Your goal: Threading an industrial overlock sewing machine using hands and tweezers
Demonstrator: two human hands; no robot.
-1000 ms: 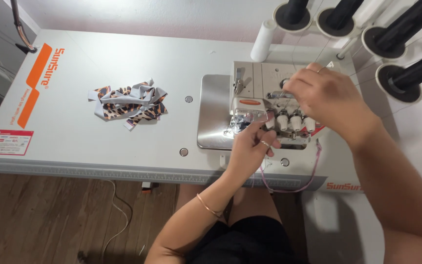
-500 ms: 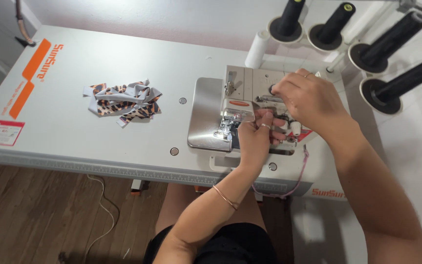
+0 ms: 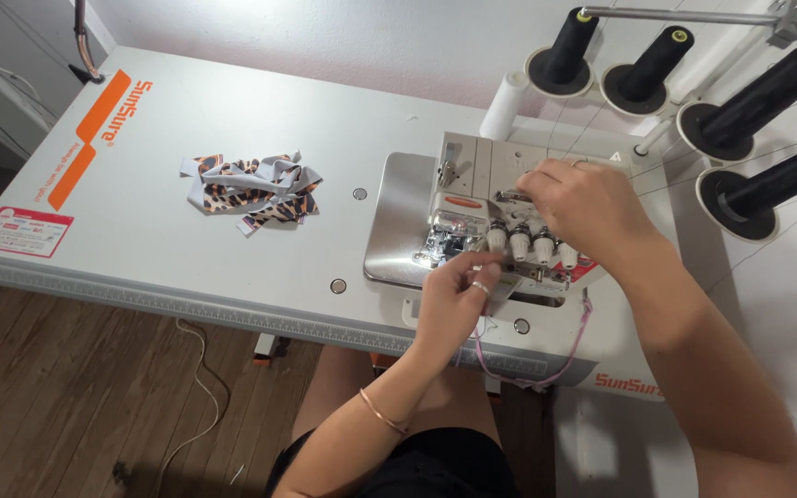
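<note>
White sewing machine (image 3: 486, 198), black thread cones (image 3: 740, 101), leopard-print fabric strips (image 3: 253, 189), orange-striped white table (image 3: 232, 120)

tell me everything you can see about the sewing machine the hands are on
The sewing machine is a compact white overlock type with an orange accent, set into the white table beside a shiny metal plate. A row of white tension knobs lines its front. The right hand rests over its top; the left hand pinches at its front by the presser foot. Thin threads run toward it from the black cones behind.
</note>
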